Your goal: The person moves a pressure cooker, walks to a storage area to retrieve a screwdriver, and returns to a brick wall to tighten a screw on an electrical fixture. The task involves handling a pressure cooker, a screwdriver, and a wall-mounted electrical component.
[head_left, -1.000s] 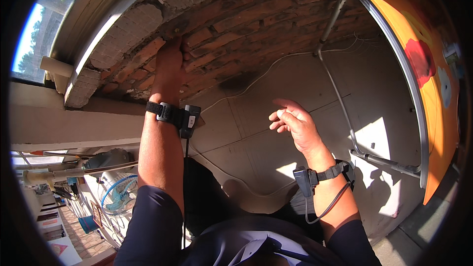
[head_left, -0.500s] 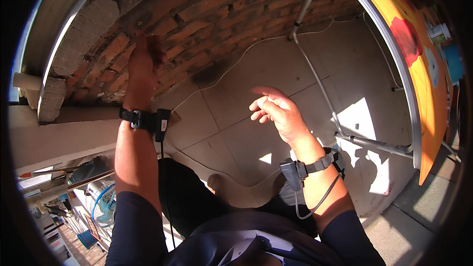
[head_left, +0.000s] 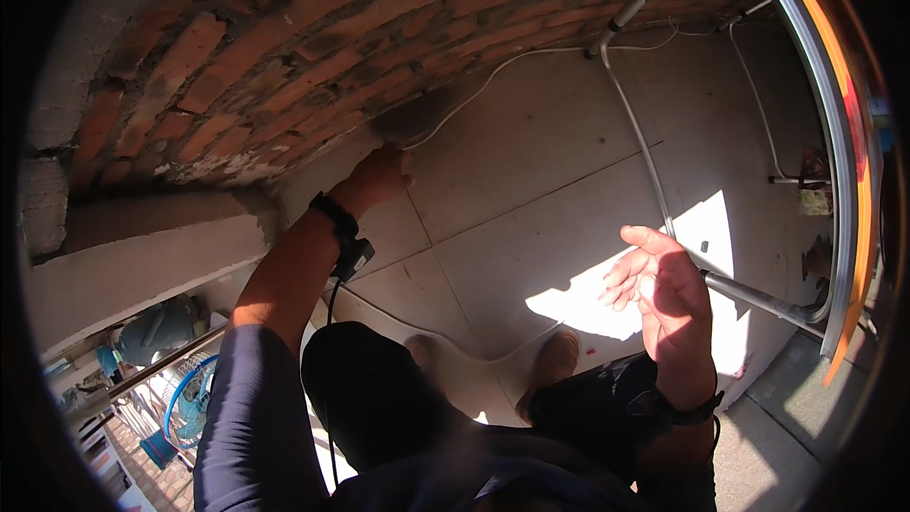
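Note:
My left hand (head_left: 379, 177) is over the floor near the brick wall, back of the hand up. A thin pale cable (head_left: 482, 87) meets its outline by the knuckles; whether the hand touches it I cannot tell, since most of its fingers are hidden. My right hand (head_left: 668, 286) hangs in sunlight, palm turned up, fingers loosely bent and apart, nothing in it. Behind it stands a metal tube frame (head_left: 633, 104) on the right. Both wrists carry black straps; a small black box (head_left: 354, 259) hangs from the left one.
The brick wall (head_left: 322, 47) rises at the far left, above a plastered ledge (head_left: 152, 237). Pale tiles form the floor (head_left: 512, 185). An orange panel (head_left: 846, 66) edges the right side. A blue-rimmed fan (head_left: 190, 398) stands at lower left. My shoes (head_left: 555, 360) are below.
My left hand has come down from the brick wall, toward the right and nearer the floor. My right hand has moved right and nearer, its palm turning up. The view has shifted.

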Demonstrator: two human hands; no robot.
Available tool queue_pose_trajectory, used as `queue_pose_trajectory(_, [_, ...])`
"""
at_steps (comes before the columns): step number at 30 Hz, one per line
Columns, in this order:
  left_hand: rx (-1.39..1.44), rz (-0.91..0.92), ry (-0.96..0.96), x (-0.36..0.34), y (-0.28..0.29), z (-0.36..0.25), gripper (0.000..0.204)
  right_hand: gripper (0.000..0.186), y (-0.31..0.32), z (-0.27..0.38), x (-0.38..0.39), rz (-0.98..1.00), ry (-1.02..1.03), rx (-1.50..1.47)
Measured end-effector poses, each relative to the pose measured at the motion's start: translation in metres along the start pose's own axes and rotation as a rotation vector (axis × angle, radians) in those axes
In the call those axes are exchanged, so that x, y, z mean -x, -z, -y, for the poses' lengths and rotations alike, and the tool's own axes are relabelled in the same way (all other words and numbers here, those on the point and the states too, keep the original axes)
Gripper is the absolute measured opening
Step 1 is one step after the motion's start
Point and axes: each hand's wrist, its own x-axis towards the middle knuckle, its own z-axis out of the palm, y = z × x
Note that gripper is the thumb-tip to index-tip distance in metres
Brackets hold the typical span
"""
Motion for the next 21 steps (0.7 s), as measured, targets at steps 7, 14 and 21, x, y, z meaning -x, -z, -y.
queue_pose_trajectory(7, [-0.053,-0.084,-0.029,-0.038,-0.056,0.015,0.049,0.047,0.012,-0.005,0.022,-0.099,0.009,0.061])
queue_pose_trajectory(14, [-0.168,-0.106,0.111,-0.051,-0.040,-0.026,0.036,0.041,0.010,-0.008,0.036,-0.203,-0.042,0.056])
queue_pose_trajectory(21, [-0.358,-0.128,0.058,-0.049,-0.079,-0.012,0.019,0.037,0.002,-0.004,0.027,-0.070,-0.093,0.050])
